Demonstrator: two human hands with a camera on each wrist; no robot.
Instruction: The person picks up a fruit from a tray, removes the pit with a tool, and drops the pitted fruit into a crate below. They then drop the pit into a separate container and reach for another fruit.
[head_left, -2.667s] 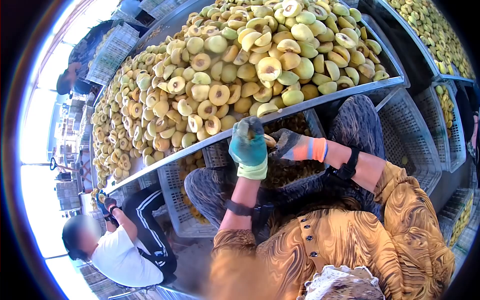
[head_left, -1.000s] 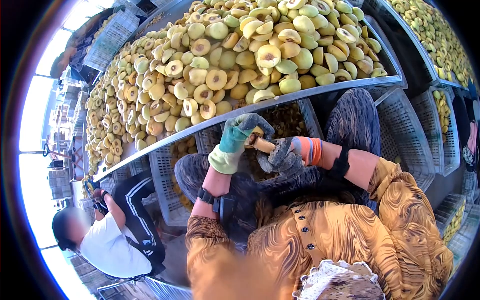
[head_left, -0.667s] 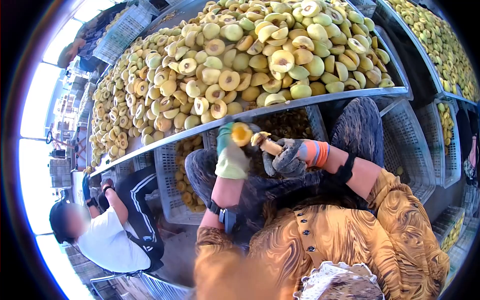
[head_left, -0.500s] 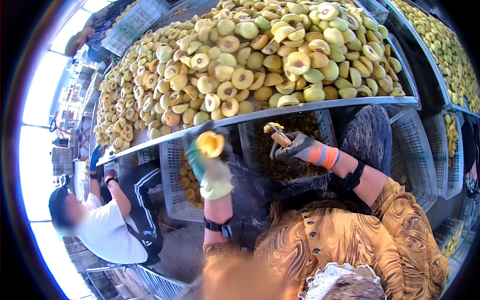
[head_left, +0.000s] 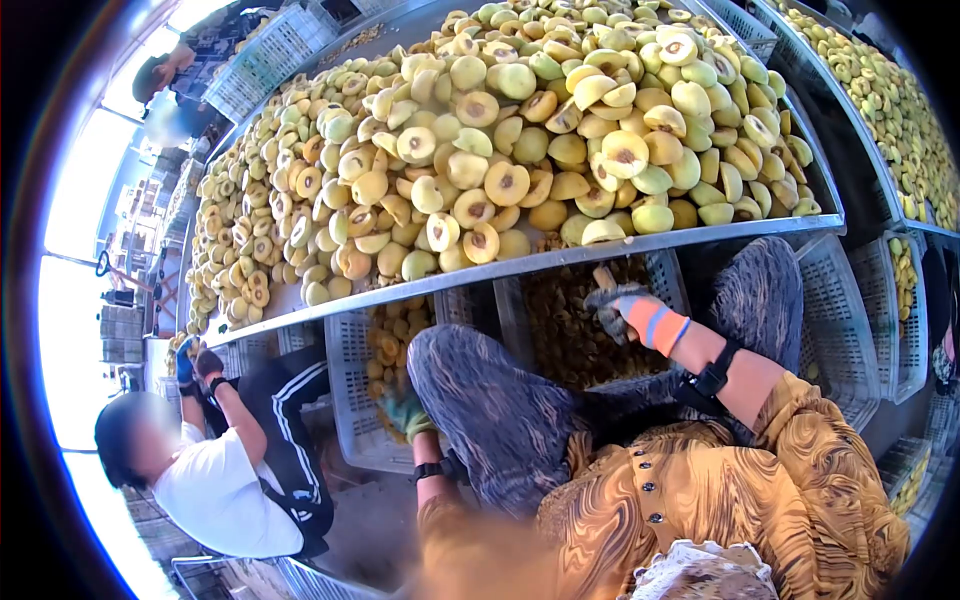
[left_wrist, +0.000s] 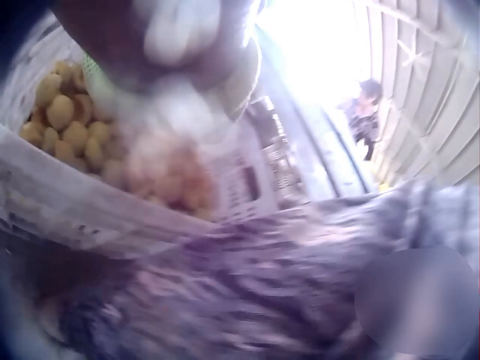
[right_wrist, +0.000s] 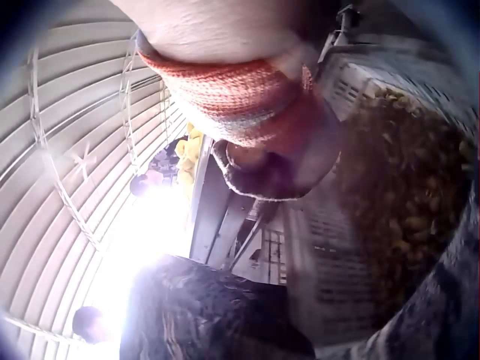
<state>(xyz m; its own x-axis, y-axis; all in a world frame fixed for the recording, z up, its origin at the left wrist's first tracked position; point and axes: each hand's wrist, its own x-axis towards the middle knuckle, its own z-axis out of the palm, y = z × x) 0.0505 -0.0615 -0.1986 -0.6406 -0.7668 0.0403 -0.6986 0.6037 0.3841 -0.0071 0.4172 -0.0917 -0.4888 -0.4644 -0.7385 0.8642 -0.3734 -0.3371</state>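
In the head view my left hand (head_left: 405, 412), in a green glove and blurred, is low at the near side of a grey crate (head_left: 345, 365) of yellow peach halves. Its fingers are mostly hidden there; I cannot tell whether they hold a peach half. The left wrist view shows the halves (left_wrist: 75, 135) in that crate beside the blurred glove. My right hand (head_left: 618, 310), in a grey glove with an orange cuff, grips a wooden-handled coring tool (head_left: 604, 277) above a second crate (head_left: 512, 312). Dark scraps (head_left: 570, 345) fill that crate.
A metal-edged table (head_left: 520, 264) heaped with peach halves (head_left: 470, 190) spans the front. My patterned trouser leg (head_left: 490, 400) lies between my hands. A person in a white shirt (head_left: 225, 500) sits at left. More crates (head_left: 835, 310) stand at right.
The left hand has taken a hollowed peach half off the tool, down and left to the fruit crate. The right hand has moved right over the scraps; the yellow bit on the tool no longer shows.
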